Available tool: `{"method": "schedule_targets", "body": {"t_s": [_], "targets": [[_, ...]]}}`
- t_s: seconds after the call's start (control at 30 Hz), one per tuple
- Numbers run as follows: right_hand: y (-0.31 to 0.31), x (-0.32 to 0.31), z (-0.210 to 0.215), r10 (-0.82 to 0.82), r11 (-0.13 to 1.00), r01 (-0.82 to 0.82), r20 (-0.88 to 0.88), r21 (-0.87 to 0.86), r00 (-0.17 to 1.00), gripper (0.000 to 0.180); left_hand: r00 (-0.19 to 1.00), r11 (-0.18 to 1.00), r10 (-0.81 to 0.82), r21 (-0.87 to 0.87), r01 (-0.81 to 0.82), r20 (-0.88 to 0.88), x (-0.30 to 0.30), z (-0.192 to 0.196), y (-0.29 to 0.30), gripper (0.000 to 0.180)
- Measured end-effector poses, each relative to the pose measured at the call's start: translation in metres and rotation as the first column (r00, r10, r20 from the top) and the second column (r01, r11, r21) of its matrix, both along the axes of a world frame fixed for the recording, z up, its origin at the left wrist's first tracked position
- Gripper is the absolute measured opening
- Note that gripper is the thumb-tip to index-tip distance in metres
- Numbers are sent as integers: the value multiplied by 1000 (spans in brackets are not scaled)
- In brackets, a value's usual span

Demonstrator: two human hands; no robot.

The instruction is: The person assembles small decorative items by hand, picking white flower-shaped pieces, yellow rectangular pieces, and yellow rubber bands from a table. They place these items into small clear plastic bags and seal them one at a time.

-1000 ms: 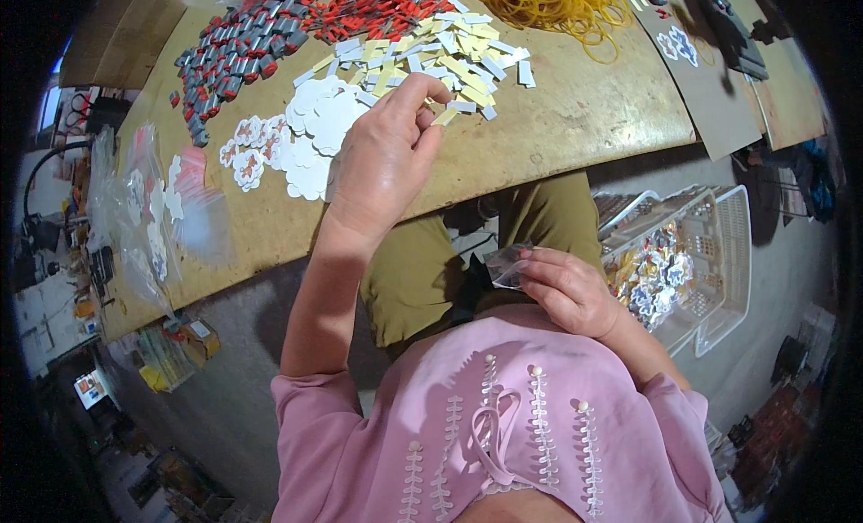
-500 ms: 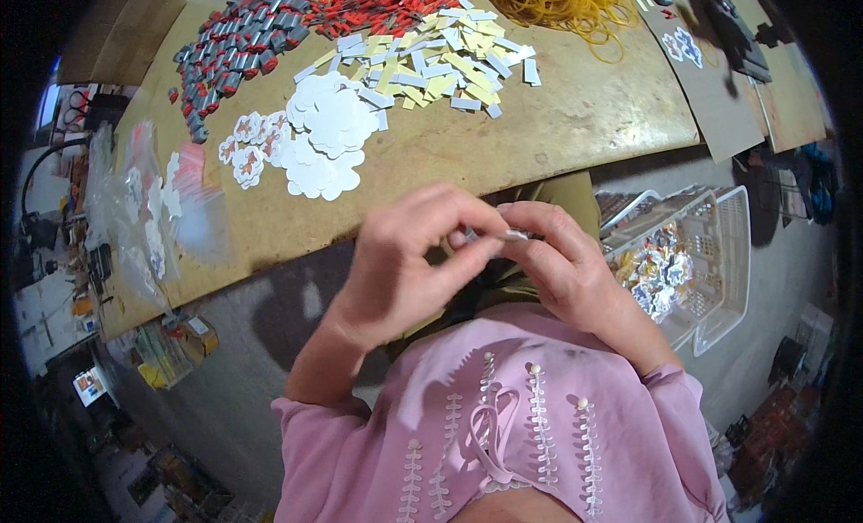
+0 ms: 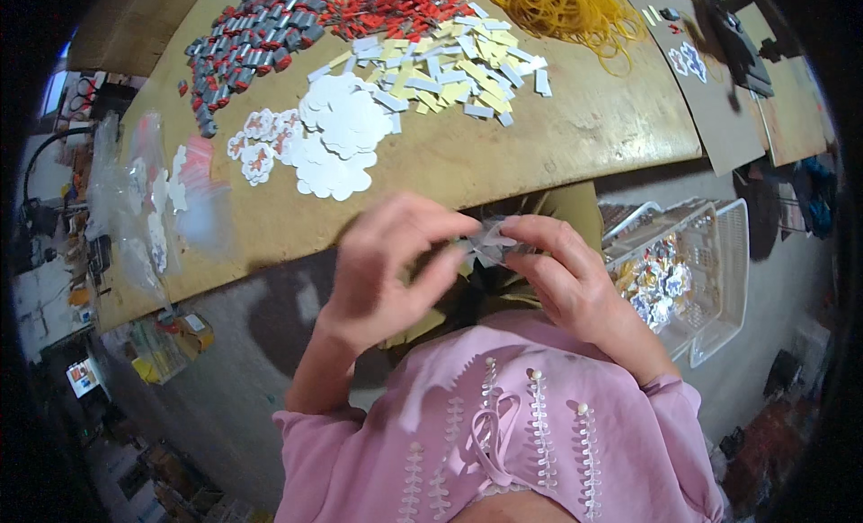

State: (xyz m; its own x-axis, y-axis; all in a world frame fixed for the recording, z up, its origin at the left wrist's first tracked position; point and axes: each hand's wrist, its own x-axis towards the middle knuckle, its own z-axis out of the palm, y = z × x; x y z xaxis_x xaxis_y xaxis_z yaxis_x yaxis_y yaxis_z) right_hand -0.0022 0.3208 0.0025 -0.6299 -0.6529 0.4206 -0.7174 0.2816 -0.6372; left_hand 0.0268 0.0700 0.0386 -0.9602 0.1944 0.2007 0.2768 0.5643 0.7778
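Observation:
Above my lap, just off the table's front edge, my right hand (image 3: 566,267) pinches a small, crumpled, grey-white, partly see-through thing (image 3: 490,244) between thumb and fingers. Its kind is too blurred to tell. My left hand (image 3: 391,267) is smeared by motion; its fingertips are at the left side of that thing, and whether they grip it is unclear. Beyond my hands on the table (image 3: 584,137) lie white scalloped cut-outs (image 3: 346,119) and printed cut-outs (image 3: 258,161). Behind them spreads a heap of pale yellow and bluish-white strips (image 3: 458,69).
Further back are grey-and-red small parts (image 3: 247,51), red pieces (image 3: 387,11) and yellow rubber bands (image 3: 575,15). Clear plastic bags (image 3: 144,208) lie at the table's left. A white plastic basket (image 3: 719,262) with wrapped printed pieces (image 3: 661,285) stands at right, below table height.
My left hand has drawn slightly left, its finger and thumb further apart. More of the small see-through thing shows between my hands. The view has shifted a little.

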Motion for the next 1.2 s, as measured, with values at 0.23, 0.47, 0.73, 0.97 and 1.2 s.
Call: {"method": "schedule_targets", "body": {"t_s": [0.23,0.47,0.73,0.97,1.2], "targets": [[3,-2,3,22,999,-24,54,35,998,22,974,967,-225,-125,224,4,-21,4,-6,13],[11,-2,-3,-32,999,31,65,13,997,24,959,921,223,-283,-266,-177,-146,-4,-90,18],[23,-3,-11,-84,996,84,78,6,993,24,957,822,82,-524,-223,-280,-206,-27,-109,24],[19,-9,-16,-87,996,89,72,-30,994,27,947,835,179,-468,-290,-268,-211,-34,-110,25],[18,-4,-18,-112,993,116,77,-38,991,27,884,851,170,-388,-355,-436,-212,-48,-117,18]]}}
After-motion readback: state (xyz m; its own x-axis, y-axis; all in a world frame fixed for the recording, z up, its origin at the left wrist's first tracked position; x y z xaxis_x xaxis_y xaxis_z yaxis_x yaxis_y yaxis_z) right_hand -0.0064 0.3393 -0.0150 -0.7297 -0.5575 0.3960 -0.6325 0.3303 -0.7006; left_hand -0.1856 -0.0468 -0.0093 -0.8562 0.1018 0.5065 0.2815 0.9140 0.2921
